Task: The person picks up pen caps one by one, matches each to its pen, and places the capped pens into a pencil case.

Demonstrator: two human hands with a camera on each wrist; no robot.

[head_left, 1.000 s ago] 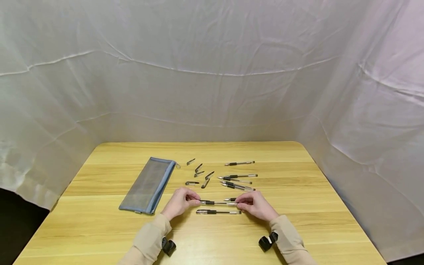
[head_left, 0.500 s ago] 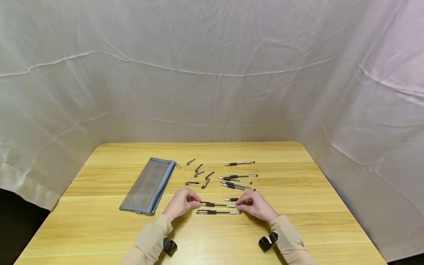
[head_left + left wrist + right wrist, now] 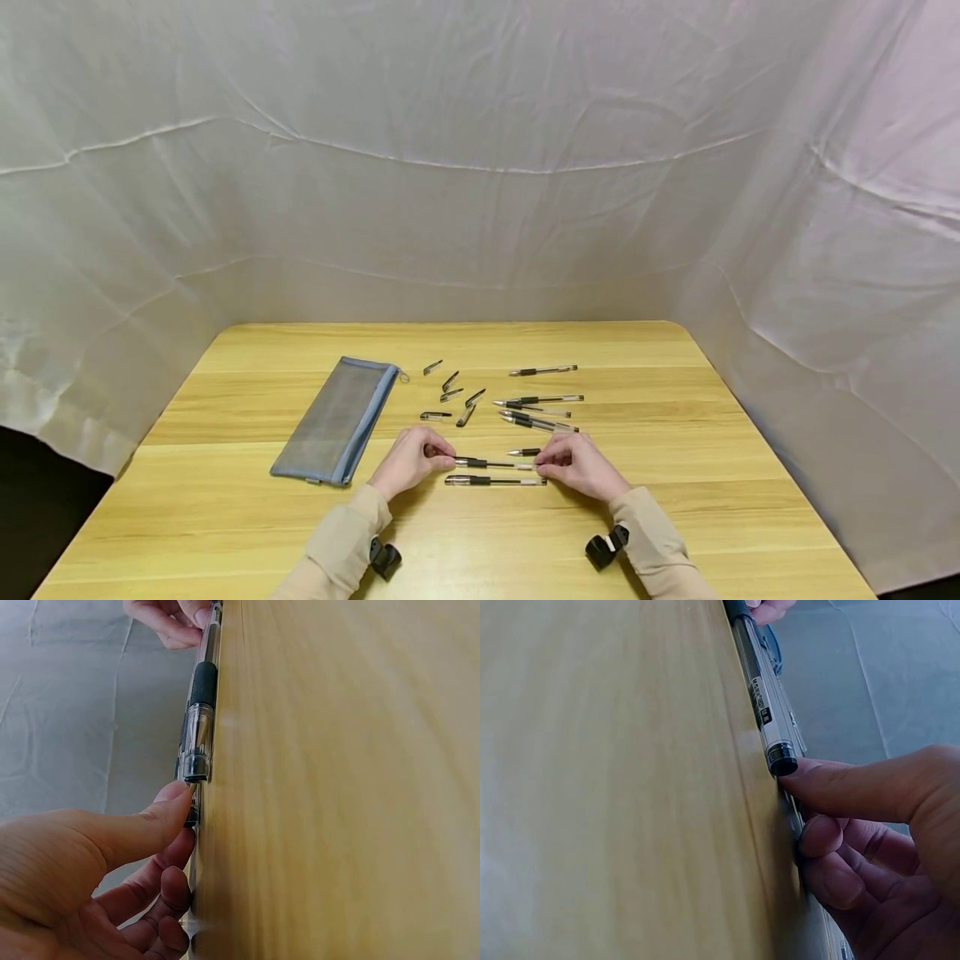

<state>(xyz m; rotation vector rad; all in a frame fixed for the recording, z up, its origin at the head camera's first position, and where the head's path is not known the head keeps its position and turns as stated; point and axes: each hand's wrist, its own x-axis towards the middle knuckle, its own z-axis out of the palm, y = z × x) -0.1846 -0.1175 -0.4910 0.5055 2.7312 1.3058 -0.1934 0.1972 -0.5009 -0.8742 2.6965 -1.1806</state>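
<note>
A clear gel pen with a black grip (image 3: pixel 491 463) lies crosswise between my two hands. Thumb and fingers of my left hand (image 3: pixel 414 460) pinch its left end, partly covering it. At the pen's other end, my right hand (image 3: pixel 577 467) pinches the clear barrel. Parallel to it, nearer me, a capped gel pen (image 3: pixel 495 481) rests on the table; its cap (image 3: pixel 199 742) shows closely in the left wrist view, its black end plug (image 3: pixel 782 760) in the right wrist view. Just beyond, an uncapped pen (image 3: pixel 523 452) is partly hidden by the right hand.
Several loose pen caps (image 3: pixel 465 415) lie past the left hand. Several uncapped pens (image 3: pixel 538 423) lie beyond the right hand, tips to the left. A blue-edged mesh zip pouch (image 3: pixel 330 421) is flat at the left of the wooden table (image 3: pixel 675 417). Pale fabric (image 3: pixel 480 208) surrounds the table.
The pen between my hands has moved very slightly toward me, nearer the capped pen. Both hands have kept their pinch and barely shifted; everything else is unmoved.
</note>
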